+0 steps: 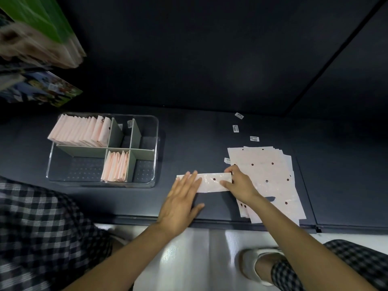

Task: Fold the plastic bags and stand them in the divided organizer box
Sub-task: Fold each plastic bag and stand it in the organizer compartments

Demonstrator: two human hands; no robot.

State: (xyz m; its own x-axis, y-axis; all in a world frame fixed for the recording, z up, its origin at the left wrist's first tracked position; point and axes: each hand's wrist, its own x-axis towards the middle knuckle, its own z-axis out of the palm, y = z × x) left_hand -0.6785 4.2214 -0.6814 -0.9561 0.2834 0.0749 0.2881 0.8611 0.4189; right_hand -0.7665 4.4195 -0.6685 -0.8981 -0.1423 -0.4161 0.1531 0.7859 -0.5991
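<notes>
A pale pink plastic bag (pixel 212 182), folded into a long narrow strip, lies flat on the dark shelf. My left hand (pixel 180 199) rests flat on its left end with fingers spread. My right hand (pixel 239 184) pinches the strip's right end between thumb and fingers. To the right lies a fanned pile of flat pink bags with dark dots (pixel 270 175). At the left stands the clear organizer box (pixel 155 131) with grey dividers. Folded pink bags (pixel 84 131) stand in its back-left compartment, and a few more folded bags (pixel 115 166) in a front middle compartment.
Small white barcode stickers (pixel 254 139) lie on the shelf behind the bag pile. Stacked packages (pixel 39 38) hang over the upper left. The shelf's front edge (pixel 210 222) runs just below my hands, with white floor and my slippered foot (pixel 258 263) beneath.
</notes>
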